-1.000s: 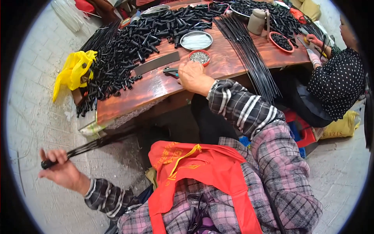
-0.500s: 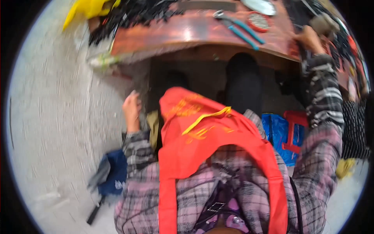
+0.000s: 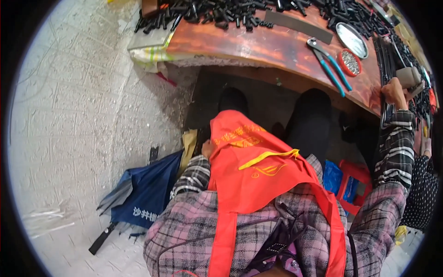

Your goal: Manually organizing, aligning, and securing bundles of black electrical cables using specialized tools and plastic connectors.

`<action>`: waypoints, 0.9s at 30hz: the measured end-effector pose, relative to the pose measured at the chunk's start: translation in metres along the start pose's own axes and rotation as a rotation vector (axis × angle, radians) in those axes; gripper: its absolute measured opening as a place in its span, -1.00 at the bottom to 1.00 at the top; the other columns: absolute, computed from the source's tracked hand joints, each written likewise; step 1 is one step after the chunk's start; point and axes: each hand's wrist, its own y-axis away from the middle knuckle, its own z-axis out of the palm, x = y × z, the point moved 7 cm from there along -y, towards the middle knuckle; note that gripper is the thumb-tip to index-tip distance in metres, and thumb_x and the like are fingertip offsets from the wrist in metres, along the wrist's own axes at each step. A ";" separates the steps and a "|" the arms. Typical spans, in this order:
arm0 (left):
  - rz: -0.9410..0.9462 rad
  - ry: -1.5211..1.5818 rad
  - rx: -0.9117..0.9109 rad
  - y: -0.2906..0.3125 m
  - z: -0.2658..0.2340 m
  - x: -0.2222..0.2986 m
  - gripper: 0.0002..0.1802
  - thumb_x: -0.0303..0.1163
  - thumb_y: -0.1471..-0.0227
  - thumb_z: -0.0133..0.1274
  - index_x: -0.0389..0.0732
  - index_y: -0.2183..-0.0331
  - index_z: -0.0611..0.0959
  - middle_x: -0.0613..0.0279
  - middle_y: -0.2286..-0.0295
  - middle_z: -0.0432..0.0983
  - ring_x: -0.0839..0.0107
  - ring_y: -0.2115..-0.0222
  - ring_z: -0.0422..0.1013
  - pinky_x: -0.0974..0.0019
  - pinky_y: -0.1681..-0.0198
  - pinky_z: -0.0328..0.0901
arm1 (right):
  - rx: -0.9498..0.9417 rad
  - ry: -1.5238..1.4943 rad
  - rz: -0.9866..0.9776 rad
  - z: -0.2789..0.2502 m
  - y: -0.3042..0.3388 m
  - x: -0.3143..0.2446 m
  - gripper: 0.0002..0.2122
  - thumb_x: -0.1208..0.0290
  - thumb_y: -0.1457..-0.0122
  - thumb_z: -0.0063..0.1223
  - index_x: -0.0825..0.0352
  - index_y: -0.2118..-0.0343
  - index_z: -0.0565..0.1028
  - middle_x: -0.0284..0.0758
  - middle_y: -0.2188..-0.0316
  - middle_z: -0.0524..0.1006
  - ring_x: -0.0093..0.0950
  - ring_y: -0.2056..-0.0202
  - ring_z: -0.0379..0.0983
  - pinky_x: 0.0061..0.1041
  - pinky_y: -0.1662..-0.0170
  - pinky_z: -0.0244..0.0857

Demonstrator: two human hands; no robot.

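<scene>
My left hand [image 3: 207, 148] hangs low beside my left thigh, partly covered by the edge of the red apron [image 3: 249, 159] on my lap; its fingers are hidden. My right hand [image 3: 393, 93] is at the right end of the wooden tabletop [image 3: 258, 44], fingers curled, right by a grey block-like thing [image 3: 408, 77]; what they close on, if anything, I cannot make out. Teal-handled pliers [image 3: 330, 67] lie jaws-away near the front edge. Beside them are a red dish of small metal parts [image 3: 349, 63] and a shiny oval dish [image 3: 352, 40].
Many black tubular parts [image 3: 217, 18] are heaped along the far side, behind a flat dark strip [image 3: 299, 27]. A folded blue umbrella [image 3: 147, 184] leans at left by the textured wall [image 3: 83, 115]. A red plastic stool [image 3: 353, 184] stands at right, near another person's dotted clothing [image 3: 421, 194].
My left hand has drawn in from the wall side to beside the apron. My view has shifted left; the right hand is still at the table's right end, now closer to the grey block.
</scene>
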 end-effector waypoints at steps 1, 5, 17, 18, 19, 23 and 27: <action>0.179 -0.074 -0.065 -0.016 0.001 -0.061 -0.65 -0.18 0.05 -0.17 -0.28 0.37 0.49 -0.07 0.40 0.41 0.04 0.35 0.35 0.16 0.36 0.23 | 0.025 -0.042 0.032 -0.007 -0.001 0.006 -0.97 0.40 0.27 -0.01 0.12 0.66 0.43 -0.45 0.76 0.36 -0.46 0.59 0.34 -0.46 0.58 0.13; 0.376 -0.100 -0.100 -0.046 0.015 -0.076 -0.69 -0.27 0.10 -0.11 -0.23 0.29 0.47 0.06 0.34 0.42 0.22 0.37 0.37 0.25 0.38 0.26 | 0.111 -0.236 0.126 -0.043 -0.006 -0.013 -0.99 0.39 0.24 -0.02 0.13 0.66 0.41 -0.46 0.77 0.34 -0.50 0.62 0.30 -0.49 0.60 0.09; -0.383 0.509 0.068 0.009 -0.072 0.208 -0.71 -0.25 0.10 -0.02 -0.22 0.32 0.52 0.26 0.55 0.44 0.48 0.61 0.36 0.43 0.59 0.26 | 0.197 -0.900 0.306 -0.110 0.013 -0.038 -0.93 0.36 0.15 -0.03 0.15 0.67 0.35 -0.52 0.79 0.26 -0.61 0.70 0.16 -0.59 0.68 -0.02; -0.361 0.495 0.084 0.009 -0.073 0.220 -0.72 -0.28 0.10 -0.01 -0.22 0.31 0.52 0.29 0.55 0.44 0.51 0.60 0.35 0.45 0.57 0.25 | 0.210 -0.954 0.328 -0.113 0.017 -0.037 -0.92 0.36 0.15 -0.03 0.15 0.67 0.35 -0.52 0.79 0.25 -0.62 0.71 0.15 -0.59 0.68 -0.03; -0.358 0.495 0.087 0.010 -0.073 0.228 -0.72 -0.28 0.10 -0.01 -0.22 0.31 0.52 0.29 0.55 0.44 0.51 0.60 0.35 0.45 0.57 0.25 | 0.222 -1.011 0.337 -0.116 0.014 -0.038 -0.91 0.35 0.14 -0.03 0.15 0.68 0.34 -0.52 0.79 0.25 -0.63 0.72 0.14 -0.60 0.69 -0.04; -0.258 0.443 0.104 0.006 -0.078 0.259 -0.73 -0.31 0.12 0.00 -0.23 0.32 0.54 0.33 0.54 0.44 0.56 0.57 0.34 0.50 0.56 0.23 | 0.263 -1.225 0.386 -0.101 0.030 -0.017 -0.89 0.35 0.11 -0.04 0.16 0.68 0.32 -0.54 0.80 0.22 -0.67 0.75 0.10 -0.63 0.71 -0.08; -0.205 0.445 0.086 0.008 -0.086 0.281 -0.73 -0.35 0.13 0.01 -0.25 0.31 0.54 0.35 0.52 0.44 0.58 0.57 0.33 0.54 0.58 0.22 | 0.298 -1.455 0.427 -0.091 0.044 -0.005 -0.86 0.34 0.08 -0.04 0.16 0.68 0.31 -0.56 0.80 0.19 -0.70 0.77 0.05 -0.67 0.74 -0.12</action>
